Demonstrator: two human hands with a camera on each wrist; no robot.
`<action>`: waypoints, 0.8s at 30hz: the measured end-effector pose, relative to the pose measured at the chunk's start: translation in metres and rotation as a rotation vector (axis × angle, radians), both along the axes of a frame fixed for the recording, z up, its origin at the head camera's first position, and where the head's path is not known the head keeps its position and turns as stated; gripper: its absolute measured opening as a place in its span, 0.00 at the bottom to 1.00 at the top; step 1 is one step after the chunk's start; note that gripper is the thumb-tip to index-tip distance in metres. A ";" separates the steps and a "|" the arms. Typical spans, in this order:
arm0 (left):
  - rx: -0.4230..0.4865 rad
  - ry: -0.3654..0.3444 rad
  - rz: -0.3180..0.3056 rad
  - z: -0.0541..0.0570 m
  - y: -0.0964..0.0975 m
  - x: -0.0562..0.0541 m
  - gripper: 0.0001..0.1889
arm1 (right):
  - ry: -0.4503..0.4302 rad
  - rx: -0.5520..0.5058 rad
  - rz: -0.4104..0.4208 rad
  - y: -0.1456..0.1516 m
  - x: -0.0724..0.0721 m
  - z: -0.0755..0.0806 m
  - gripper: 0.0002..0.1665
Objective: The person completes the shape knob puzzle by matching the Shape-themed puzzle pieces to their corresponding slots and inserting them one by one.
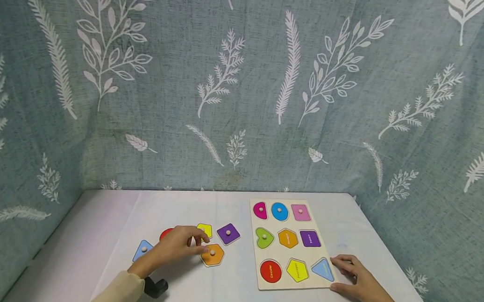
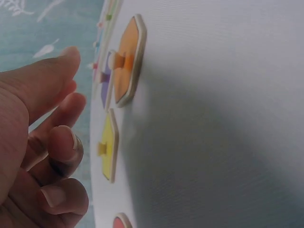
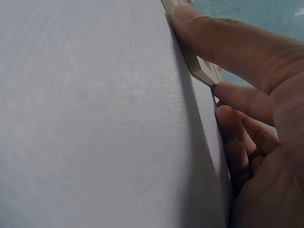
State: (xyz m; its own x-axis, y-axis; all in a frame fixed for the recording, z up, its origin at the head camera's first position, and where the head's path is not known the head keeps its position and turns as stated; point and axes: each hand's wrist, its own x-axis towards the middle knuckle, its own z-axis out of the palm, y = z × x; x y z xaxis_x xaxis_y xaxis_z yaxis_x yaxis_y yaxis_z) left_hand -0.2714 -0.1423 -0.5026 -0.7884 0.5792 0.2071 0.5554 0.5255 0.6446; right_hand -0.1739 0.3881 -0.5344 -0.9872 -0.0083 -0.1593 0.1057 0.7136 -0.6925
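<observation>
My left hand point(image 1: 174, 247) hovers over the loose knobbed pieces, fingers bent and holding nothing. Nearest to its fingertips is the orange hexagon piece point(image 1: 213, 255); in the left wrist view a gap shows between the fingers and its knob. A yellow pentagon piece point(image 1: 206, 230) lies partly behind the fingers, a purple square piece point(image 1: 228, 234) to their right. The red circle piece point(image 1: 165, 232) is mostly hidden by the hand, and a blue triangle piece point(image 1: 141, 249) lies left of it. My right hand point(image 1: 358, 281) grips the near right corner of a wooden puzzle board point(image 1: 277, 285) between thumb and fingers.
Knobbed pieces sit in the board's far row, with a green heart point(image 1: 264, 237) in its middle row. Its other recesses show printed shapes. A white cloth point(image 1: 193, 295) covers the table, and patterned curtains point(image 1: 262, 145) hang behind and at both sides.
</observation>
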 end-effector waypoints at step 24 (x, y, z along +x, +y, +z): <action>-0.082 -0.030 0.033 -0.013 0.006 0.002 0.08 | -0.003 -0.004 0.007 0.000 -0.001 0.002 0.48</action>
